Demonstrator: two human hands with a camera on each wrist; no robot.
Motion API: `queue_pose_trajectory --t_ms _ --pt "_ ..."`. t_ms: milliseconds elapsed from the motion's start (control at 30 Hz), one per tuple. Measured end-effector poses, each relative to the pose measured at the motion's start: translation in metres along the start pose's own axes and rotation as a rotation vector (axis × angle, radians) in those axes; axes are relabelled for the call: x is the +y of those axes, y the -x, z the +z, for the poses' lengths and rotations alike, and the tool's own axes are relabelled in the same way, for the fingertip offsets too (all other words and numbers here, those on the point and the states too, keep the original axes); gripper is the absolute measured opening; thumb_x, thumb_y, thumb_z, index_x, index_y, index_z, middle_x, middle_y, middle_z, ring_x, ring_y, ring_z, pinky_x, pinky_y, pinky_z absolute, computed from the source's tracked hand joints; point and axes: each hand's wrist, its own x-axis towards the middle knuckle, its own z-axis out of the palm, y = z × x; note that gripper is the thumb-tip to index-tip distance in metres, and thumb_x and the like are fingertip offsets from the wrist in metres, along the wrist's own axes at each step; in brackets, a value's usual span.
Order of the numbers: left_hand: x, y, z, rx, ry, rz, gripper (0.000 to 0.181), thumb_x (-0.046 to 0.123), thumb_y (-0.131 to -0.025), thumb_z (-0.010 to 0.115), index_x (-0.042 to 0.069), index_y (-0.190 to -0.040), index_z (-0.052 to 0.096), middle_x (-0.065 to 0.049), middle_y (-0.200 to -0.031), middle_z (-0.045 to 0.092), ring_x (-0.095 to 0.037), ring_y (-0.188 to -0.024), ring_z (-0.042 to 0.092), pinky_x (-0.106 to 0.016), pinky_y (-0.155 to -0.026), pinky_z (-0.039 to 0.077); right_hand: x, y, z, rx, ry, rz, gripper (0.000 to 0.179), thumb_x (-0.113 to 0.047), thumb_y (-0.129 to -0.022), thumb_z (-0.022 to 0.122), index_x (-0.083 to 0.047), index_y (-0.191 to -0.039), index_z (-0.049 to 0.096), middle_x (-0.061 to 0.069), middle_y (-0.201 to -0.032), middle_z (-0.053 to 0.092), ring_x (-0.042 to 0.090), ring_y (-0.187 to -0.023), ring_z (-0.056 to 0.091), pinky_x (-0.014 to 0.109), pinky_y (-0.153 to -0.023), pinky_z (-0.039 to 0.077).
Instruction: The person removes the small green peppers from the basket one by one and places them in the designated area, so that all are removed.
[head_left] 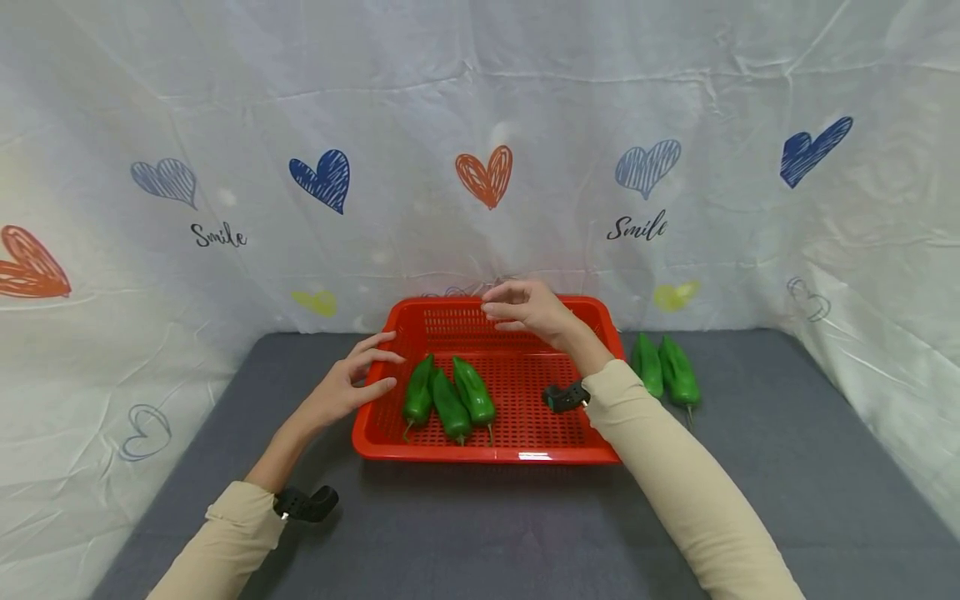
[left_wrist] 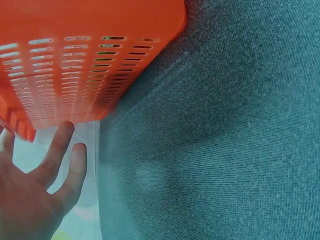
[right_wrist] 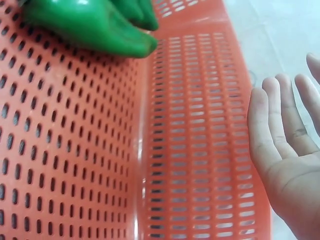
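Observation:
A red plastic basket (head_left: 525, 454) with slotted walls stands on the grey cloth. Inside it, toward the left, lie three green peppers (head_left: 471, 390), stems toward the front. My left hand (head_left: 351, 382) is at the basket's left rim, fingers spread and slightly bent; whether they touch the rim I cannot tell. In the left wrist view that hand (left_wrist: 37, 185) is beside the basket's outer wall (left_wrist: 75, 65). My right hand (head_left: 528, 310) hovers over the back of the basket with nothing in it, fingers loosely extended. The right wrist view shows its palm (right_wrist: 295, 165) near the back rim.
Two more green peppers (head_left: 678, 372) lie on the grey cloth (head_left: 480, 533) just right of the basket, partly behind my right forearm. A white curtain (head_left: 405, 167) printed with hearts hangs behind the table and along both sides.

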Motion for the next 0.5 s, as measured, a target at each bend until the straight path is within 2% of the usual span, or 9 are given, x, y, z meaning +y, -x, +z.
queue_pose_trajectory --t_ms 200,500 --pt "0.0 0.0 0.001 0.001 0.003 0.0 0.03 0.007 -0.097 0.068 -0.002 -0.126 0.065 -0.013 -0.16 0.032 -0.038 -0.144 0.027 -0.074 -0.102 0.028 0.008 -0.003 0.002 -0.02 0.027 0.025 0.035 -0.003 -0.099 0.066 0.013 -0.13 0.059 0.021 -0.124 0.062 0.048 -0.12 0.055 0.046 -0.096 0.05" --pt "0.0 0.0 0.001 -0.002 0.01 0.013 0.03 0.005 -0.098 0.067 -0.003 -0.127 0.064 -0.013 -0.16 0.031 -0.037 -0.146 0.024 -0.074 -0.101 0.028 0.023 -0.008 0.004 -0.098 -0.007 0.105 0.042 -0.004 -0.098 0.068 0.012 -0.135 0.055 0.025 -0.131 0.06 0.049 -0.124 0.052 0.054 -0.102 0.043"
